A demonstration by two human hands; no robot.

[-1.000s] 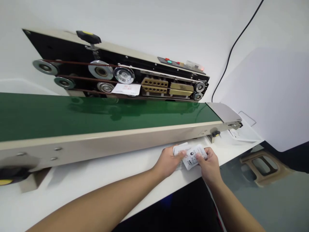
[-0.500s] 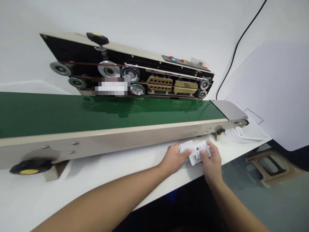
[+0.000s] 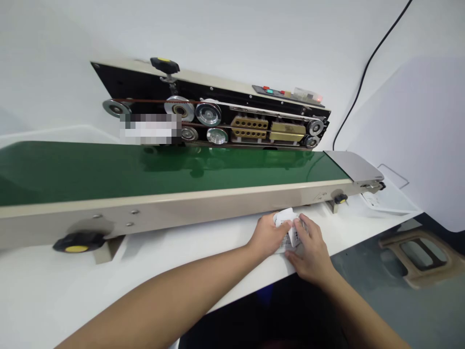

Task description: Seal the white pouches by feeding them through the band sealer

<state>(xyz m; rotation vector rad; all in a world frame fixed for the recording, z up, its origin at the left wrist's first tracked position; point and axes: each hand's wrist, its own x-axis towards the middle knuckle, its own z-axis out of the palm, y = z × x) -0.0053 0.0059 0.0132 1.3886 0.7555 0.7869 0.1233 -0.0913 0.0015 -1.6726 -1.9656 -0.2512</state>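
Note:
Both my hands meet on small white printed pouches [image 3: 288, 228] lying on the white table [image 3: 189, 247] just in front of the sealing machine's beige frame [image 3: 181, 208]. My left hand [image 3: 269, 235] pinches the pouches from the left with thumb and fingers closed. From the right, my right hand [image 3: 310, 247] presses its fingers down on the same pouches, hiding most of them. Another pouch, blurred out, rides along the machine's rollers [image 3: 150, 128] above the green conveyor belt [image 3: 163, 167].
The sealer head [image 3: 225, 111] with pulleys, brass blocks and a control panel stands behind the belt. A black-and-yellow knob [image 3: 78, 241] sticks out at the frame's left. A black cable [image 3: 366, 68] runs up the wall. Papers [image 3: 385, 201] lie at the table's right end; a stool [image 3: 417, 252] stands below.
My hands have drawn the pouches together and my right hand now covers them more. The pouch in the rollers has travelled left. The view has shifted slightly.

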